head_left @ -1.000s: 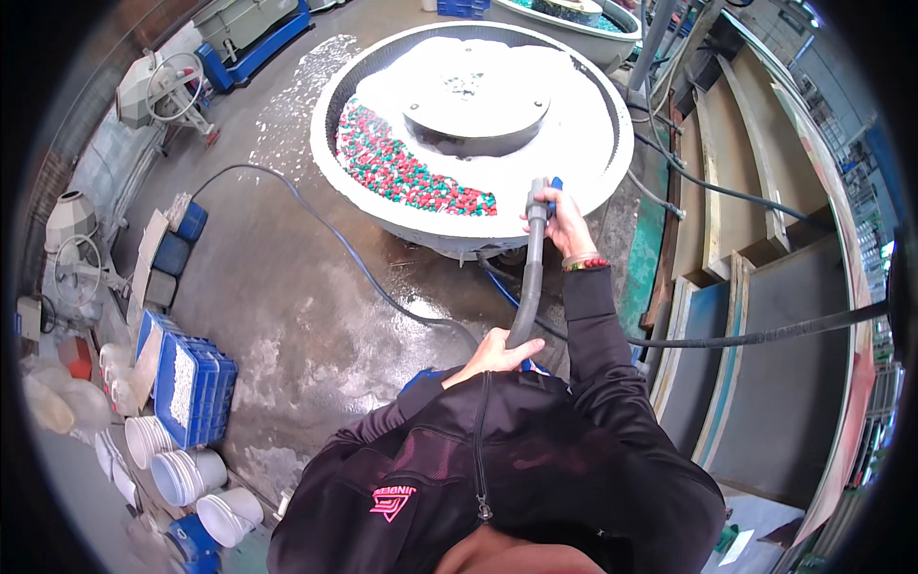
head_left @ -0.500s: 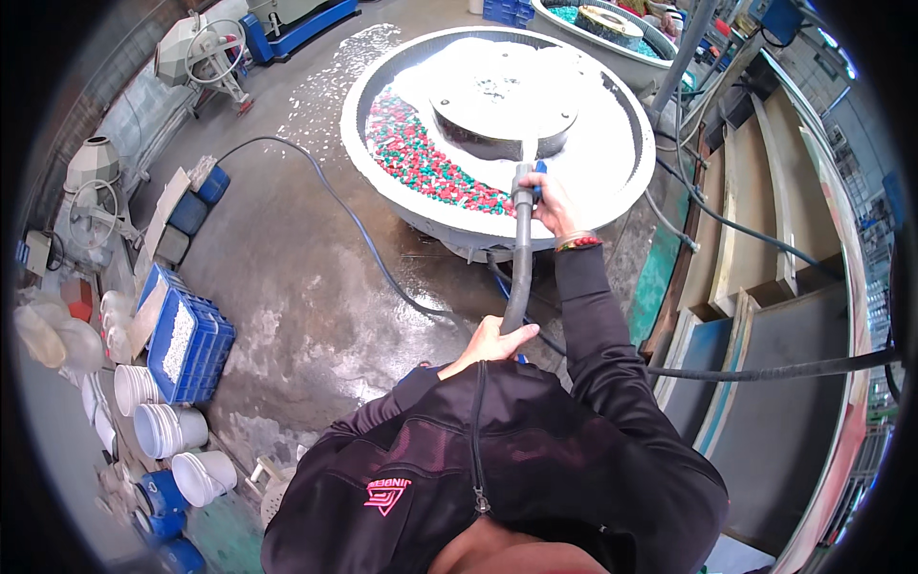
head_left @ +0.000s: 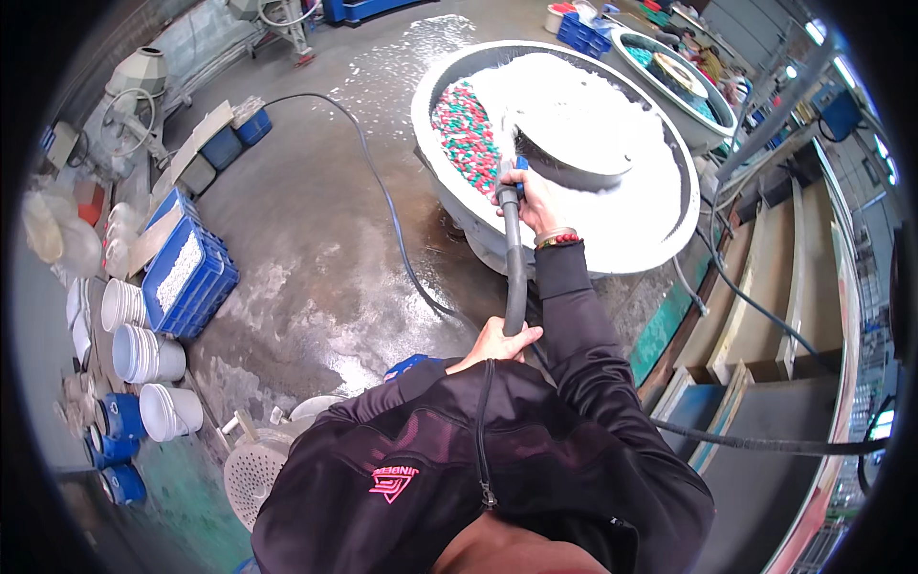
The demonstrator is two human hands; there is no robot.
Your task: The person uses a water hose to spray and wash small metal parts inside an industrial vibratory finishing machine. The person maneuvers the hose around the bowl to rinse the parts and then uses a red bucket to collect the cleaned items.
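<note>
My right hand (head_left: pixel 541 205) is wrapped around the upper end of a thick grey hose (head_left: pixel 516 277), just below a valve with a blue handle (head_left: pixel 521 166). Lower down, close to my jacket, my left hand (head_left: pixel 494 341) grips the same hose. A pale jet of water leaves the hose over the near left rim of a big round white tub (head_left: pixel 427 158). Small red, green and white pieces (head_left: pixel 466 139) fill the tub's left side. Bright white covers much of the rest; foam or glare, I cannot tell. A round raised hub (head_left: pixel 583 134) stands at the tub's middle.
Behind stands a second round tub (head_left: pixel 631 40). At left are a blue crate (head_left: pixel 206 287) of white pieces, white buckets (head_left: pixel 170 411) and blue drums (head_left: pixel 120 416). A dark cable (head_left: pixel 387 206) crosses the wet floor. Wooden troughs (head_left: pixel 765 277) line the right.
My view has turned, so the tub sits farther right in it. The hose end has swung left along the tub, toward the coloured pieces. White now covers more of them. Both hands keep their grip.
</note>
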